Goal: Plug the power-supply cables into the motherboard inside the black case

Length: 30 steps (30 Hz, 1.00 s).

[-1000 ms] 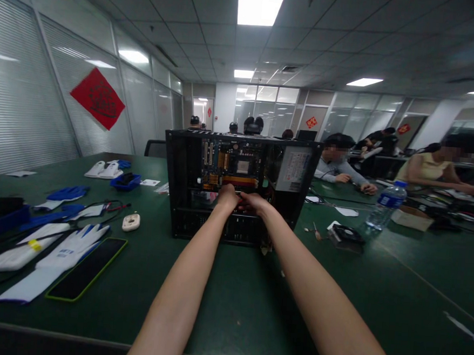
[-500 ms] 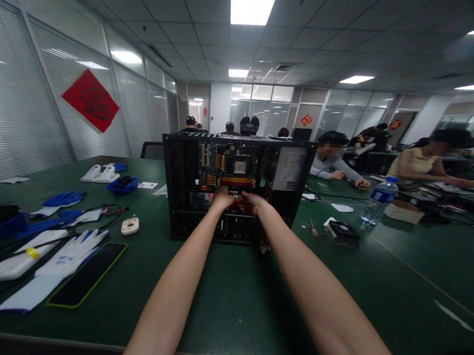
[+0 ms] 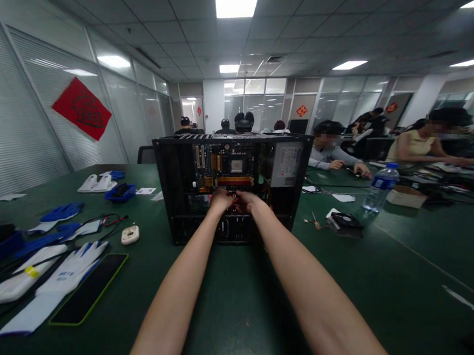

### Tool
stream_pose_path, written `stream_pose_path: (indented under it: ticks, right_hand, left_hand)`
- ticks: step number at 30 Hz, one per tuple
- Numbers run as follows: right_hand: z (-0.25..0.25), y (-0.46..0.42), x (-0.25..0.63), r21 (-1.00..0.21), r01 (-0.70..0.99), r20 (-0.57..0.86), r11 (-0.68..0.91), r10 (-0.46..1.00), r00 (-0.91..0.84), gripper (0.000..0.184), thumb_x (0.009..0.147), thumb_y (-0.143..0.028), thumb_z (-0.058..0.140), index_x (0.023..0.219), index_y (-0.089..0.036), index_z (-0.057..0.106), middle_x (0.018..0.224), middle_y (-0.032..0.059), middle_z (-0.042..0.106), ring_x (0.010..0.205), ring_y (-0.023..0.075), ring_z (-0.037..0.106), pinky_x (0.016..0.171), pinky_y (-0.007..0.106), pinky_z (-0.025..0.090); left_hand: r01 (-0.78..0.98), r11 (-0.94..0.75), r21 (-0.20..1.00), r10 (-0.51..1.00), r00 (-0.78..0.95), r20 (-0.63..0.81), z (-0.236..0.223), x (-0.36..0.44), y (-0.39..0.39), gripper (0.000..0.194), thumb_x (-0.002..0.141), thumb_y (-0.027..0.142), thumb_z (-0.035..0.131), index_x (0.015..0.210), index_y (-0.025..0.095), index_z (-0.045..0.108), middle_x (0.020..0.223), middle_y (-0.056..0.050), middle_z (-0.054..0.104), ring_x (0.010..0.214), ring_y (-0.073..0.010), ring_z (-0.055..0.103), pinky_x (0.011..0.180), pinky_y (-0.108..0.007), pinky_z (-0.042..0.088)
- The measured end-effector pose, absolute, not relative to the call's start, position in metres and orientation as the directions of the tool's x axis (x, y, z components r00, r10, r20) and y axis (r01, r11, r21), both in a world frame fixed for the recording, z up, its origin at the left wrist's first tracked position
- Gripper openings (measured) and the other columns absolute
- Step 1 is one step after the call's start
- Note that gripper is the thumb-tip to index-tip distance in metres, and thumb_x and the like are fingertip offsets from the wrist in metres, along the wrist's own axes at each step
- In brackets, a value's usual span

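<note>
An open black computer case [image 3: 164, 186] stands upright on the green table, its inside facing me. A motherboard [image 3: 208, 162] is mounted in it, and a silver power supply [image 3: 286, 163] sits at its upper right. My left hand [image 3: 220, 201] reaches into the lower part, just below the motherboard, with its fingers pinched together. Close beside it, my right hand [image 3: 248, 202] has its fingers closed too. Between the hands, red and black cables [image 3: 235, 202] show, and both hands seem to grip them. The fingertips are partly hidden in the dark case.
To the left lie a phone [image 3: 90, 289], white and blue gloves [image 3: 68, 274], a white case [image 3: 130, 235] and a blue tray [image 3: 120, 192]. A water bottle [image 3: 381, 187], a hard drive [image 3: 345, 224] and a small screwdriver [image 3: 315, 222] are on the right. Co-workers sit beyond.
My view has shifted slightly, and the computer case appears a little more tilted. Both hands stay close together inside the case, with only slight movement of the fingers.
</note>
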State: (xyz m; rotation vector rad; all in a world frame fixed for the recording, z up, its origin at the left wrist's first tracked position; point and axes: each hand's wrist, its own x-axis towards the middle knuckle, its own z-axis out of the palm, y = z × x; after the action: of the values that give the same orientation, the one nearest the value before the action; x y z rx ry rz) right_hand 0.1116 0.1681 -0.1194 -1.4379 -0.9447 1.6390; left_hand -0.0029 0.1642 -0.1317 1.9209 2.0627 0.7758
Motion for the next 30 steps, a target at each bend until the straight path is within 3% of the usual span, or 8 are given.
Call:
stream_pose_path:
  ticks: [7, 17, 23, 30]
  right_hand:
    - [-0.122, 0.172, 0.110, -0.888, -0.064, -0.450, -0.456, 0.888, -0.094, 0.027, 0.103, -0.035, 0.049, 0.087, -0.015, 0.058, 0.055, -0.0056, 0.052, 0.038, 0.0062, 0.046, 0.040, 0.017, 0.043]
    - [-0.118, 0.170, 0.104, -0.887, -0.068, -0.453, -0.458, 0.888, -0.079, 0.025, 0.101, -0.036, 0.055, 0.104, -0.013, 0.062, 0.081, -0.0005, 0.062, 0.056, 0.0074, 0.055, 0.049, 0.019, 0.048]
    - [-0.118, 0.171, 0.098, -0.895, -0.083, -0.437, -0.438, 0.899, -0.034, 0.027, 0.099, -0.034, 0.059, 0.116, -0.014, 0.062, 0.104, 0.0060, 0.066, 0.081, 0.0150, 0.066, 0.068, 0.030, 0.058]
    - [-0.120, 0.173, 0.093, -0.906, -0.080, -0.417, -0.415, 0.909, 0.002, 0.032, 0.098, -0.035, 0.060, 0.124, -0.015, 0.060, 0.119, 0.0093, 0.063, 0.098, 0.0208, 0.066, 0.082, 0.040, 0.058]
  left_hand:
    - [0.864, 0.002, 0.504, 0.972, -0.120, 0.202, -0.132, -0.004, 0.166, 0.027, 0.086, 0.036, 0.061, 0.091, 0.016, 0.080, 0.094, -0.014, 0.078, 0.086, -0.0235, 0.073, 0.066, -0.026, 0.048]
    - [0.864, 0.013, 0.503, 0.971, -0.132, 0.201, -0.130, -0.002, 0.162, 0.029, 0.087, 0.037, 0.060, 0.096, 0.017, 0.078, 0.104, -0.015, 0.077, 0.096, -0.0265, 0.072, 0.072, -0.027, 0.051]
    - [0.859, 0.004, 0.512, 0.970, -0.128, 0.207, -0.130, -0.002, 0.162, 0.029, 0.087, 0.038, 0.061, 0.096, 0.016, 0.077, 0.104, -0.016, 0.077, 0.095, -0.0268, 0.072, 0.072, -0.027, 0.051]
    - [0.852, -0.027, 0.523, 0.964, -0.115, 0.238, -0.131, -0.002, 0.159, 0.028, 0.089, 0.037, 0.059, 0.098, 0.017, 0.077, 0.101, -0.015, 0.077, 0.097, -0.0256, 0.072, 0.075, -0.026, 0.051]
